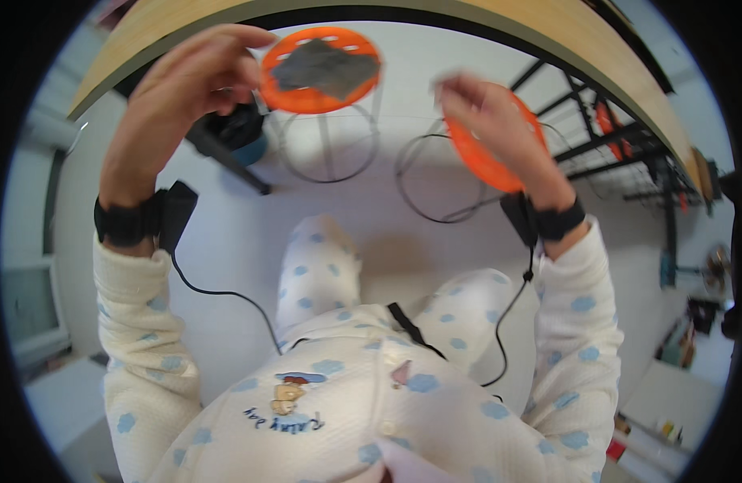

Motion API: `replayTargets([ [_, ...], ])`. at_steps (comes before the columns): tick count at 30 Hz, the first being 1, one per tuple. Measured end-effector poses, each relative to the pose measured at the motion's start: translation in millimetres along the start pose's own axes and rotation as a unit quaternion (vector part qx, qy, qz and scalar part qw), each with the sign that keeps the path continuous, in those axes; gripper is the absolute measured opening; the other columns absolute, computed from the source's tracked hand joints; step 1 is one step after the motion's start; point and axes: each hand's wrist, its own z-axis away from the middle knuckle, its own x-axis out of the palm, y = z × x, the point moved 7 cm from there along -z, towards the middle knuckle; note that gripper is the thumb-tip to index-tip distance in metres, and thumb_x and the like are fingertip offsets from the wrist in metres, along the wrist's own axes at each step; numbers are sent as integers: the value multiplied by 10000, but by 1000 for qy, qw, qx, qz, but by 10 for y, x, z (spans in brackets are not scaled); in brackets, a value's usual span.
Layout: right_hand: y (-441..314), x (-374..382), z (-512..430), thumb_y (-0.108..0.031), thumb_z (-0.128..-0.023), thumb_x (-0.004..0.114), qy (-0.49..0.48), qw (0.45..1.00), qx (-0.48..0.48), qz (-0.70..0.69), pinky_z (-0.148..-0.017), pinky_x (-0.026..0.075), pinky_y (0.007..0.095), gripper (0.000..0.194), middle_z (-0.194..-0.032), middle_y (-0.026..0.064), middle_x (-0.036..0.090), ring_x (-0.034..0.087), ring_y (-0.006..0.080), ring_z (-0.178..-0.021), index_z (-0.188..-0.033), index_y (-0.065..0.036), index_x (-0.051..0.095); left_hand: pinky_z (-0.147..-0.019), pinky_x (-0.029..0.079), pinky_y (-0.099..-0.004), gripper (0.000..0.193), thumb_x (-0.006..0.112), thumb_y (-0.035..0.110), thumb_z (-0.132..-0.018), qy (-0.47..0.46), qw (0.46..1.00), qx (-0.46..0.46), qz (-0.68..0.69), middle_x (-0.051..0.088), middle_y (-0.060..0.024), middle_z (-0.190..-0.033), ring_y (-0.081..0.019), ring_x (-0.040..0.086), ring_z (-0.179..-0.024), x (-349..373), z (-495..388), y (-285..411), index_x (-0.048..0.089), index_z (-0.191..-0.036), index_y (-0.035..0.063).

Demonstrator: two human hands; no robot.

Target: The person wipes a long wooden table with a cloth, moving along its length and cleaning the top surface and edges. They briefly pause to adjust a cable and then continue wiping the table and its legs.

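My left hand is raised at the upper left, fingers bent and slightly blurred, near the rim of an orange round stool. A crumpled grey cloth lies on that stool's seat. My right hand is up at the right, its fingers drawn together and smeared by motion. Behind it, partly covered, is a second orange stool. A faint thin line, perhaps a thread, runs across the gap between both hands. Blur hides whether either hand's fingertips grip it.
A wooden tabletop curves along the top edge. Below it at left stands a blue bin with a black liner, beside a dark table leg. Black metal framing is at right. Cables hang from black wrist straps.
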Motion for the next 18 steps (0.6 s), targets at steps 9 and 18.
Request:
replayTargets([
  [9,-1530,-914,-233,-153,-921,637,-76,968,-111,213,-670,501,262,195,-783,25,667,615,104,-731,-949,35,681,-840,515,-299,436,661,249,-976,-623,740,-37,252,633,-60,-1214,-113,607,-988,3924,408,-262,572,-1363,67],
  [18,-2063,-1669,189,-219,-991,643,-19,955,-40,292,-699,542,234,221,-848,37,704,652,106,-762,-1043,-19,720,-618,418,-309,464,519,386,-1059,-750,595,16,289,543,17,-682,-95,450,-656,4374,1428,-284,643,-835,-1],
])
